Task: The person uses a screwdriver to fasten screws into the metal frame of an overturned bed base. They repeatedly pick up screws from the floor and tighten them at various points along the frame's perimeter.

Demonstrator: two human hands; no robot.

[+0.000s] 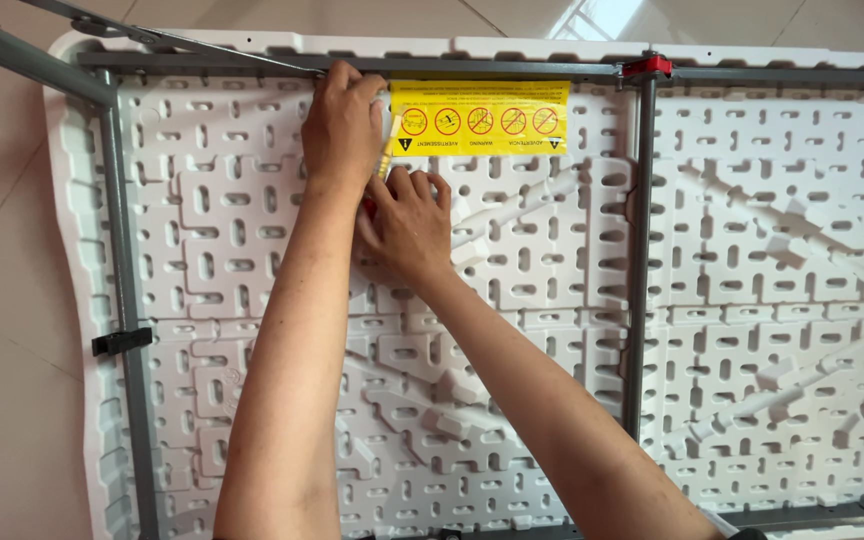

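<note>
A white plastic folding table lies upside down on the floor, its ribbed underside facing up. A yellow warning sticker is stuck near the far edge. My left hand rests at the sticker's left end, fingers curled at its edge. My right hand sits just below it, gripping a small tool with a pale yellow shaft that points up to the sticker's left edge. A bit of red shows under the right palm.
Grey metal frame bars run along the far edge, the left side and across the middle. A red clip sits on the far bar. A black latch is on the left bar. Tiled floor surrounds the table.
</note>
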